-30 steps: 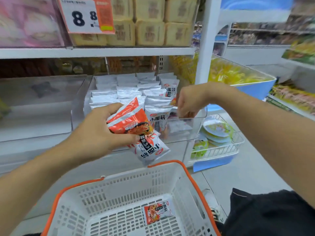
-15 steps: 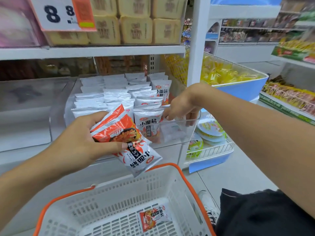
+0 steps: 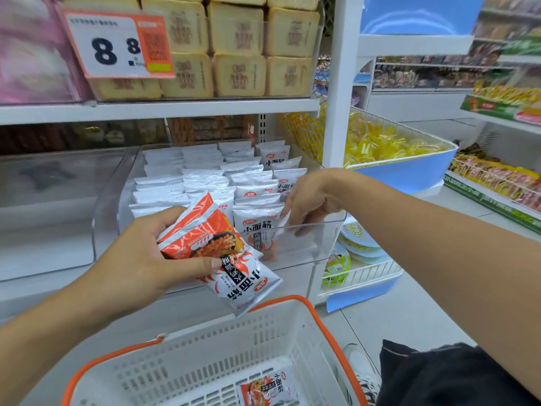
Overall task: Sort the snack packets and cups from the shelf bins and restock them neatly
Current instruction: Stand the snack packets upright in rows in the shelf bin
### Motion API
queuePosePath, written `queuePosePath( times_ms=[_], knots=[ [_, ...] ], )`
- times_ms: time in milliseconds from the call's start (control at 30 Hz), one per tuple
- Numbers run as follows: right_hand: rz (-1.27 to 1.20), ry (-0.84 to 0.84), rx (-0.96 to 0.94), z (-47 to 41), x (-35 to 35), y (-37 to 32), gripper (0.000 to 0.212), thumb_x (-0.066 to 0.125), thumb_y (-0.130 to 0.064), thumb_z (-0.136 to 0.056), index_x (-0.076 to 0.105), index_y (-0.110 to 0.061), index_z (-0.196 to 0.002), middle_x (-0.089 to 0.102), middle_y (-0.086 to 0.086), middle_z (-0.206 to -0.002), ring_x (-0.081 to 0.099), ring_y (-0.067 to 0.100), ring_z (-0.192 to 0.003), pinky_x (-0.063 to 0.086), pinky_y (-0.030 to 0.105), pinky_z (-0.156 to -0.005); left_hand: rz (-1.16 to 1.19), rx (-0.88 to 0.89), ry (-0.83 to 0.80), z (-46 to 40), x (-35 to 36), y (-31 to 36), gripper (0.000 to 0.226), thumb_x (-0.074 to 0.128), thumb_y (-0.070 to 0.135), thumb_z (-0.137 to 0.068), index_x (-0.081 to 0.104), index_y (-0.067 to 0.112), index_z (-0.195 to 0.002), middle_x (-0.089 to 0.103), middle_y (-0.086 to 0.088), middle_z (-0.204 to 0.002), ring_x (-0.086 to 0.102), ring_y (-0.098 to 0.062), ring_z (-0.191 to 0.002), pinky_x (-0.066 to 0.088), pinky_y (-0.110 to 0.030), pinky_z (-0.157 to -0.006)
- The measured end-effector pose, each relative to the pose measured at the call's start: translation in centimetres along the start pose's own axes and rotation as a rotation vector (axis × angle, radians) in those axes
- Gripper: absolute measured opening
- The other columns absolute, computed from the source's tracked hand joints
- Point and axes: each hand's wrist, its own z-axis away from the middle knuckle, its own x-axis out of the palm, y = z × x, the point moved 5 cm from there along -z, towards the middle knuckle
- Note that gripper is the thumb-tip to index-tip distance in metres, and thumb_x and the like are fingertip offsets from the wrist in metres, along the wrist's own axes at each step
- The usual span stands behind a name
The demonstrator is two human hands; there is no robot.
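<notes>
the left hand (image 3: 128, 265) grips a small fan of snack packets (image 3: 216, 247), thumb across the front and fingers curled behind, held just in front of the clear bin (image 3: 322, 241) and above the basket (image 3: 319, 323), most likely as a waiting supply so the other hand can feed them in. i can count 2 packets for certain in that hand, 1 mostly orange and 1 white with black lettering hanging below it; more may be tucked behind. the right hand (image 3: 310, 203) reaches over the bin's front right corner with its fingers curled down on a white packet (image 3: 282, 222), apparently standing it upright at the front of the last row. the packets in the bin (image 3: 205, 177) stand on edge in about 4 rows running front to back, which keeps the labels facing out; each row is too dense to count. 1 more packet (image 3: 268, 388) lies flat in the basket, probably still to be shelved. beside the shelf, a wire rack (image 3: 366, 273) holds stacked cups (image 3: 355, 234), at least 3 lids showing, not yet handled.
</notes>
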Motion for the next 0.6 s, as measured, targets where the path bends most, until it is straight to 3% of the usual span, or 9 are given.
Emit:
queuePosePath(
  times_ms=[67,133,233,300,367,433,500,600],
  knots=[
    [-0.036,0.124,-0.059,0.6,-1.1,-0.7,0.035,0.074,0.014,-0.077,0.064,0.01,-0.11,0.07,0.016,-0.085,0.071,0.023,-0.07,0.061,0.032,-0.067,0.011,-0.009,0.012,0.0,0.1,0.0,0.04,0.086,0.011,-0.061,0.072,0.025,-0.095,0.077,0.006,-0.084,0.071,-0.003,-0.069,0.052,-0.014,-0.058],
    [-0.056,0.28,-0.127,1.2,-2.3,-1.4,0.037,0.082,0.008,-0.071,0.066,0.007,-0.105,0.068,0.013,-0.073,0.068,0.019,-0.055,0.062,0.028,-0.064,0.023,-0.013,0.026,0.0,0.3,0.1,0.041,0.085,0.012,-0.059,0.072,0.023,-0.096,0.077,0.004,-0.08,0.067,-0.002,-0.06,0.046,-0.011,-0.05],
    [0.209,0.517,-0.186,0.8,-3.9,-2.2,0.044,0.09,-0.026,-0.071,0.072,0.002,-0.1,0.072,0.01,-0.082,0.066,0.02,-0.07,0.058,0.029,-0.071,0.1,-0.028,0.052,0.2,0.3,0.4,0.044,0.089,0.022,-0.057,0.072,0.019,-0.097,0.077,-0.001,-0.081,0.067,-0.006,-0.058,0.047,-0.012,-0.047],
    [0.35,0.649,-0.229,0.0,-4.5,-2.8,0.043,0.085,-0.042,-0.075,0.067,-0.004,-0.085,0.063,0.005,-0.072,0.062,0.024,-0.077,0.048,0.028,-0.056,0.179,-0.032,0.066,0.4,0.3,0.5,0.049,0.095,0.031,-0.053,0.074,0.021,-0.096,0.077,-0.004,-0.088,0.074,-0.017,-0.071,0.058,-0.024,-0.055],
    [0.394,0.773,-0.285,-0.7,-4.8,-3.2,0.041,0.081,-0.041,-0.08,0.057,-0.008,-0.076,0.05,0.0,-0.066,0.055,0.023,-0.073,0.033,0.027,-0.049,0.237,-0.037,0.1,0.6,0.3,0.7,0.059,0.089,0.035,-0.04,0.074,0.025,-0.096,0.077,-0.008,-0.093,0.075,-0.029,-0.081,0.063,-0.042,-0.069],
    [0.397,0.871,-0.321,-0.9,-5.1,-3.5,0.04,0.079,-0.03,-0.084,0.046,-0.012,-0.072,0.047,0.0,-0.069,0.051,0.023,-0.072,0.03,0.027,-0.049,0.305,-0.04,0.128,0.2,0.2,1.0,0.067,0.091,0.031,-0.036,0.073,0.022,-0.1,0.077,-0.011,-0.096,0.074,-0.031,-0.082,0.061,-0.04,-0.071],
    [0.376,0.89,-0.32,-0.9,-5.4,-3.7,0.041,0.078,-0.025,-0.085,0.043,-0.013,-0.069,0.047,0.0,-0.068,0.05,0.019,-0.064,0.029,0.025,-0.044,0.377,-0.042,0.144,-0.6,0.1,1.8,0.065,0.09,0.017,-0.041,0.071,0.017,-0.103,0.077,-0.01,-0.096,0.075,-0.024,-0.081,0.059,-0.027,-0.064],
    [0.248,0.727,-0.275,-1.2,-5.6,-3.5,0.041,0.073,-0.031,-0.089,0.046,-0.013,-0.064,0.051,0.002,-0.062,0.046,0.012,-0.051,0.034,0.022,-0.037,0.423,-0.056,0.168,-2.6,0.4,3.2,0.057,0.08,0.02,-0.052,0.068,0.012,-0.107,0.077,-0.007,-0.096,0.075,-0.018,-0.081,0.058,-0.022,-0.066]
  ],
)
